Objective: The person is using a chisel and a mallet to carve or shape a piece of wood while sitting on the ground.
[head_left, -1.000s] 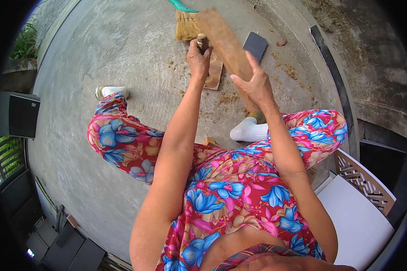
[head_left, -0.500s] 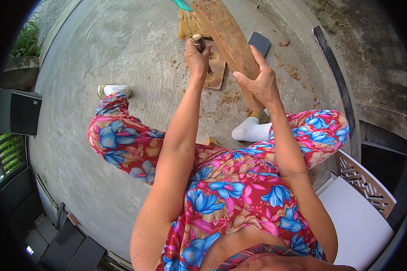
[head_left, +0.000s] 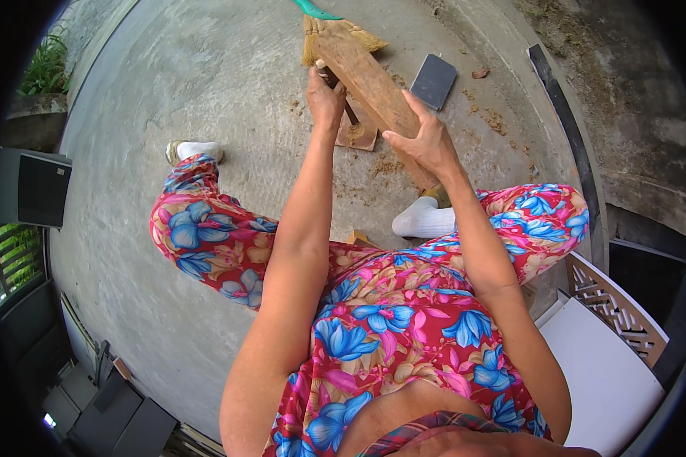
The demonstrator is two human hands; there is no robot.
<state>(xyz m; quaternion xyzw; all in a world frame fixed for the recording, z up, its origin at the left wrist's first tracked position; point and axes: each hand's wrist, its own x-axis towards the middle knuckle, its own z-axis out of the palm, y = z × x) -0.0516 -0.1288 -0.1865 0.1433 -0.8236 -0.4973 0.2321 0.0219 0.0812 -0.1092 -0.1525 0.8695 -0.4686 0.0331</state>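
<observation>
Head view: both forearms rise from the lower edge, stretched forward over the lap in flowered red and blue trousers (head_left: 404, 320). The left hand (head_left: 325, 97) is a closed grip, fingers curled round the dark handle of a tool (head_left: 335, 87); the handle's top shows above the fist and a thin shaft runs down behind the hand toward a small wood block (head_left: 358, 137) on the concrete floor (head_left: 183, 99). What kind of tool it is cannot be told. The right hand (head_left: 425, 141) is closed on a long wooden plank (head_left: 370, 80), thumb on the near face and fingers wrapped over the far edge. The plank slants from the top centre of the picture down toward the right foot, its lower end hidden behind the hand and wrist.

One flat dark grey rectangular slab (head_left: 434, 81) lies on the floor just beside the plank, with no marks that can be read. One straw broom (head_left: 335, 30) with a green handle lies behind the plank's upper end. Two white-socked feet (head_left: 423, 221) rest on the floor. One white plastic chair (head_left: 610, 358) stands at the lower right. Wood chips and sawdust are scattered round the block.
</observation>
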